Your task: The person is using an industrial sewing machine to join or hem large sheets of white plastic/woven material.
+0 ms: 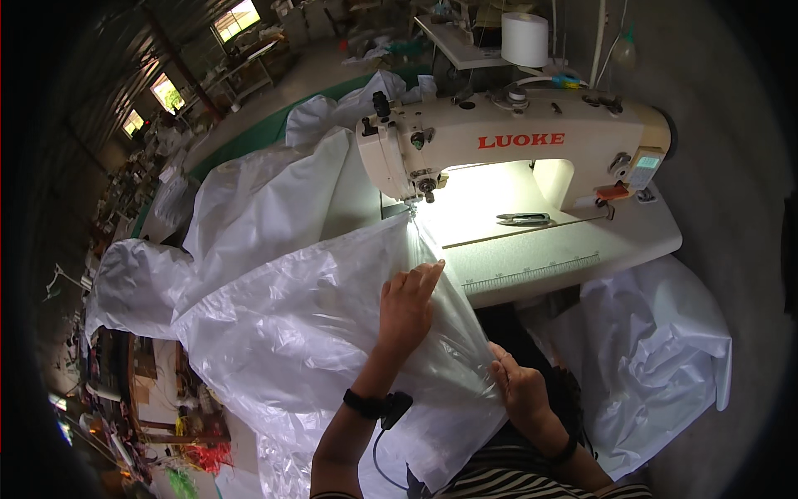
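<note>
One white sheet spreads under your hands up to the left end of the machine, where the meeting point is hard to make out; whether the heap to your right belongs to it, I cannot tell. Your left hand lies on the sheet, fingers close together, thumb hidden, while your right hand pinches its edge. One snips rests on the bench, one cone stands behind the machine.
</note>
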Demonstrator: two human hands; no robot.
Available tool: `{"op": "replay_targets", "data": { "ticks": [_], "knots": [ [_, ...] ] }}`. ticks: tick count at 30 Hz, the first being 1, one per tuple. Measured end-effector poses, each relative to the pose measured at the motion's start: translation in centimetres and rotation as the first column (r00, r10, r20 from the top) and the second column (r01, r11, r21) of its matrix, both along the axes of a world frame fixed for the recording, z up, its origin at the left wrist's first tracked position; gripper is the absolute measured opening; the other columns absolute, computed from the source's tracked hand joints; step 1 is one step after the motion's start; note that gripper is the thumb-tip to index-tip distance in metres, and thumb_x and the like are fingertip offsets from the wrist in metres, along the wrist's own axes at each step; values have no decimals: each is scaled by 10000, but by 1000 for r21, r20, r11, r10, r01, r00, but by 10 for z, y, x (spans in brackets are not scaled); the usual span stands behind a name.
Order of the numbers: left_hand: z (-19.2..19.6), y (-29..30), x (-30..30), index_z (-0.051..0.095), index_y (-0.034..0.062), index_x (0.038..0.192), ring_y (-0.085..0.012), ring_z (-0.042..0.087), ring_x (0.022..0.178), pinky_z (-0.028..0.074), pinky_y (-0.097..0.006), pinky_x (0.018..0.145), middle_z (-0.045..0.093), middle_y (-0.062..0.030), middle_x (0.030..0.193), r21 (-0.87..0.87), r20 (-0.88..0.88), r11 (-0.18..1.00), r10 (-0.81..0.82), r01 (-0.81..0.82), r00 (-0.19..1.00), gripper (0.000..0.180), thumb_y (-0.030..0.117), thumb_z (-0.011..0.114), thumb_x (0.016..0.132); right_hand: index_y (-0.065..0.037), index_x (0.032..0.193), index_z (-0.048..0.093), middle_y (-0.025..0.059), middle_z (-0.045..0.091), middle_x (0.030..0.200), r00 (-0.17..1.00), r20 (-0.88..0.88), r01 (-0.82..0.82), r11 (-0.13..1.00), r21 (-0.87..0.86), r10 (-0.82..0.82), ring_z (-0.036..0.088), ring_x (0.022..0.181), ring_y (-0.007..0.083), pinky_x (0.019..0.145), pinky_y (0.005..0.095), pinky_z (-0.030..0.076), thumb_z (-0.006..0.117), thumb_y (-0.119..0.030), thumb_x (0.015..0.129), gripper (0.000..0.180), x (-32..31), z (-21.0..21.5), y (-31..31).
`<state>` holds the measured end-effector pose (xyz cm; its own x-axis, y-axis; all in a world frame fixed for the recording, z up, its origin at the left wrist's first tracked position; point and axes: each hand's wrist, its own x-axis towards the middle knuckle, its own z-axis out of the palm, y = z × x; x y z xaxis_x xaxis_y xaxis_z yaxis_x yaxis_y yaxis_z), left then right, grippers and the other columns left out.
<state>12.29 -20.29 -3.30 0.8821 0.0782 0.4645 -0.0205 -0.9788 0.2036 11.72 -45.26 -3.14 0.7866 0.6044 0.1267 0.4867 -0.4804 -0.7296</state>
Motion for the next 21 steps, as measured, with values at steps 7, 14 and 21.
{"op": "replay_targets", "data": {
  "ticks": [7,14,21],
  "knots": [
    [-4,-2,0,594,152,1272,-238,544,977,439,-403,815,582,-17,1192,38,-10,999,38,-38,999,558,6,566,733,-58,1323,537,157,632,643,999,24,-26,999,24,26,644,562,307,545,406,515,574,-114,923,405,1,-3,-3],
    [-5,0,-1,624,138,1236,-223,541,1071,432,-412,875,598,-9,1265,33,-65,998,57,-55,996,446,100,620,792,-65,1329,536,159,633,646,1000,27,-8,993,118,5,650,572,303,555,402,519,580,-106,914,420,1,-2,0],
    [-2,-3,1,615,95,1246,-284,425,1312,259,-559,1117,542,-30,1388,69,-125,996,-45,54,991,456,123,627,791,-54,1346,536,107,614,620,979,197,-27,996,-86,44,630,507,256,480,350,505,574,-101,892,457,-5,1,-1]
  ]
}}
